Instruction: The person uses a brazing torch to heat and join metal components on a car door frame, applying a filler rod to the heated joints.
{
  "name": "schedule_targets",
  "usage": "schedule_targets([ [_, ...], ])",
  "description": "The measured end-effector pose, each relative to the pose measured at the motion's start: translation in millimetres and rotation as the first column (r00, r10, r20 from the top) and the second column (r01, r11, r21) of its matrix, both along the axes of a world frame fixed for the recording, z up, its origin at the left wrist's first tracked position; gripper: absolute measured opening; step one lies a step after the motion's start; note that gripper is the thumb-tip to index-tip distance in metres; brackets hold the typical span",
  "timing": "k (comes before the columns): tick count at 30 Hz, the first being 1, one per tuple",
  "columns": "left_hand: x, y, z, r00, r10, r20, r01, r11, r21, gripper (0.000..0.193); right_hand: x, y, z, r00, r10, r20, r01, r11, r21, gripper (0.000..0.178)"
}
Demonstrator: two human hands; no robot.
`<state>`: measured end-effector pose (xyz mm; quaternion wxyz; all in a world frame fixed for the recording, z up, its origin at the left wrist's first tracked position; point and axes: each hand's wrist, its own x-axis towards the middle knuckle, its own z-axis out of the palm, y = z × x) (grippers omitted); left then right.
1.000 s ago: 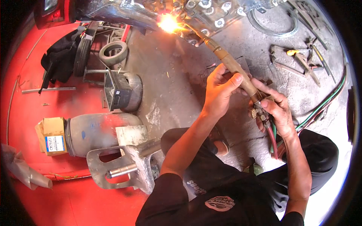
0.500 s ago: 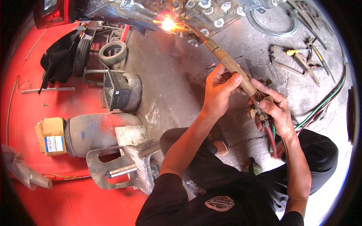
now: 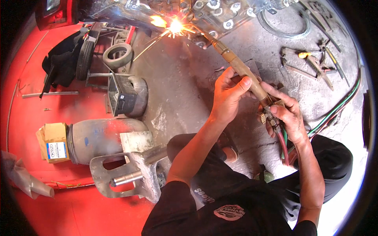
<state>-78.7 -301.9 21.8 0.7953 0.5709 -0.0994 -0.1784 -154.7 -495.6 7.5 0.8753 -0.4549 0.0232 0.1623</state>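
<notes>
While near bright sparks [image 3: 176, 27], a torch [image 3: 240, 67] in 2 hands [image 3: 228, 96].

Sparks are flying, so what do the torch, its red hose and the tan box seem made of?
Torch: likely brass, from its dull yellow-brown sheen. Red hose: probably rubber, smooth, slightly curved. Tan box: apparently cardboard, matte, with straight folds.

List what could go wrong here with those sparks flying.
Burns: the left hand and right hand are bare on the torch, so stray sparks might reach skin.
Fire: one bright streak points toward the grey tire, so a hot bit could perhaps scorch it.
Snag: the red hose runs close to the right trouser leg; shifting that leg might tug it.
</notes>
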Motion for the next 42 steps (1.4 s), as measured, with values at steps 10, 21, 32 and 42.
schedule_targets([
  [10,0.1,1.1,-0.5,1.000,-0.010,-0.004,0.010,1.000,-0.005,0.033,-0.2,0.6,-0.3,1.000,0.000,0.009,0.000,1.000,0.012,0.058],
  [21,0.1,2.4,0.3,1.000,-0.009,-0.003,0.009,1.000,-0.015,0.033,0.2,0.8,0.3,1.000,0.010,0.010,-0.010,1.000,-0.010,0.056],
  [32,-0.7,4.6,-1.9,1.000,-0.021,-0.022,0.020,0.999,-0.050,0.031,0.0,1.4,-1.1,1.000,0.012,0.019,-0.011,1.000,-0.021,0.056],
  [42,-2.1,-0.1,-0.4,1.000,0.017,-0.014,-0.018,0.999,-0.051,0.022,-0.9,-0.5,2.3,0.999,0.015,0.047,-0.013,0.999,-0.034,0.054],
])
